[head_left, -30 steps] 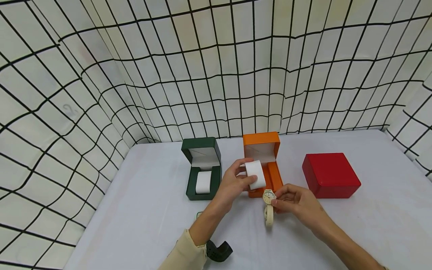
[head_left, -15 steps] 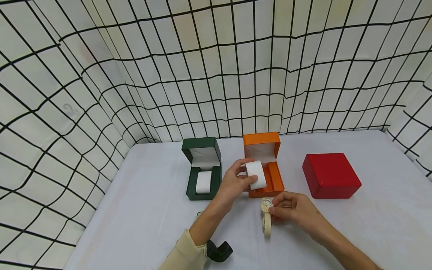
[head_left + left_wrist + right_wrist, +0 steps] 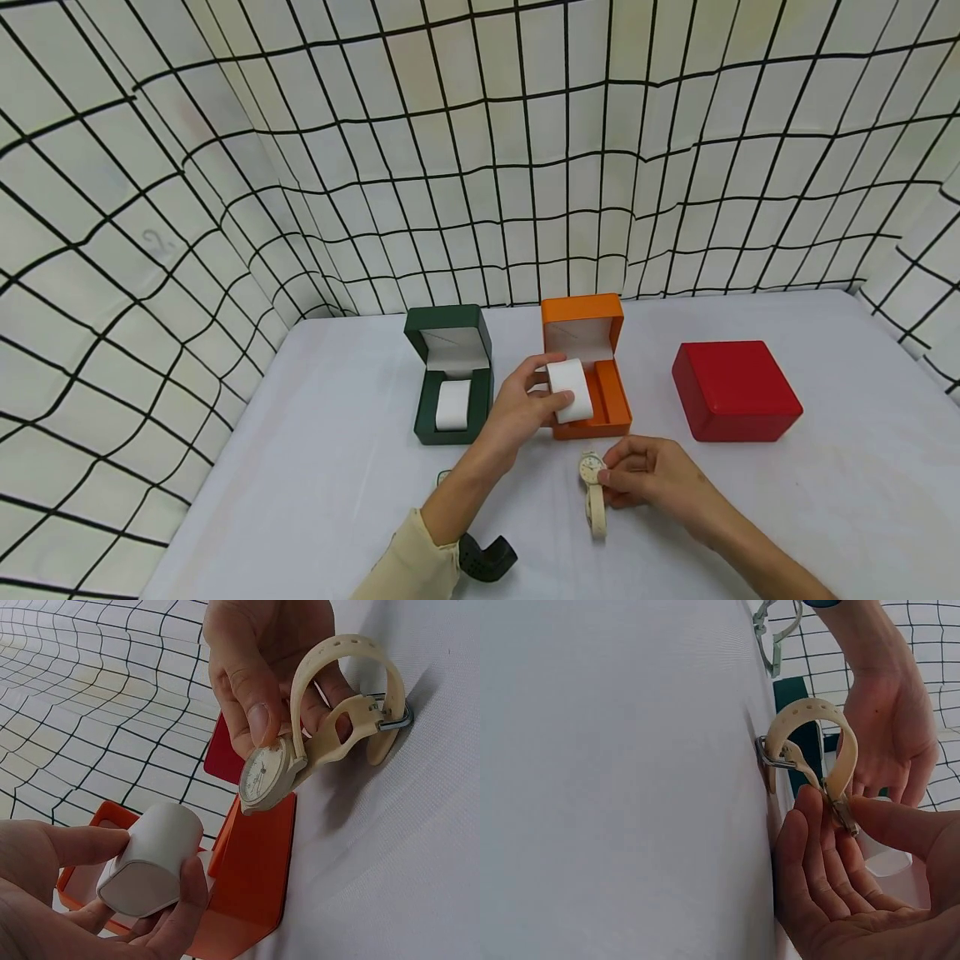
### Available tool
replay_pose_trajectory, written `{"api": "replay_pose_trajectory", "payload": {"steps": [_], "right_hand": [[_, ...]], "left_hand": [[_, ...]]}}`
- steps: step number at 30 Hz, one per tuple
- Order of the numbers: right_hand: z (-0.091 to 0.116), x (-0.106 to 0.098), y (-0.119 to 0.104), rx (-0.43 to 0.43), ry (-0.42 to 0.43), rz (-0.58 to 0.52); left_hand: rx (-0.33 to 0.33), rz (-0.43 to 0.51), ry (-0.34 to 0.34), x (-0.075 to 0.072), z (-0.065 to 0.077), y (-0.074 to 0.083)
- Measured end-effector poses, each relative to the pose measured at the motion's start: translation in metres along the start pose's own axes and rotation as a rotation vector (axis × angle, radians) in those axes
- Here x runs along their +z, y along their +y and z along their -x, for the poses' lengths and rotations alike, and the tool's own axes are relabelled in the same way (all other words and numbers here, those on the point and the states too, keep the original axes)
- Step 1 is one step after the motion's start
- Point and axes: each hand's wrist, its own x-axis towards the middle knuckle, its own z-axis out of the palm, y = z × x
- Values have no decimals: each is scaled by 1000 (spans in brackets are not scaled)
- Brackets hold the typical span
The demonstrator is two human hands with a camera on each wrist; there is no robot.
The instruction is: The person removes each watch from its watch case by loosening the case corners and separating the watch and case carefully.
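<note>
Over the orange watch box (image 3: pixel 592 430), my left hand (image 3: pixel 516 410) holds a white watch cushion (image 3: pixel 573 390) between thumb and fingers. The box is open, its lid raised at the back, and the cushion hides part of its inside. In front of it, my right hand (image 3: pixel 651 475) pinches a cream wristwatch (image 3: pixel 592 468) by its case, thumb close to the dial. Its strap is buckled into a loop and hangs toward the table, as the left wrist view shows with the strap (image 3: pixel 360 646) and the buckle low near the cloth.
An open green watch box (image 3: pixel 427 437) with a white cushion (image 3: pixel 452 406) inside stands left of the orange one. To the right is a closed red box (image 3: pixel 738 387). A pale green watch (image 3: pixel 771 645) lies partly hidden behind my left arm. Black netting surrounds the white table (image 3: pixel 315 433).
My right hand has moved the cream watch away from the orange box, toward me. The left hand and its cushion have stayed nearly in place.
</note>
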Motion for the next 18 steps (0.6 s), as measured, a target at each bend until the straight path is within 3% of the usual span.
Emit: {"api": "replay_pose_trajectory", "payload": {"steps": [10,18], "right_hand": [[-1,5,2,-28,39,60],[-4,10,1,-22,81,196]], "left_hand": [[0,5,-12,0,0,-1],[5,7,-20,-1,0,-2]]}}
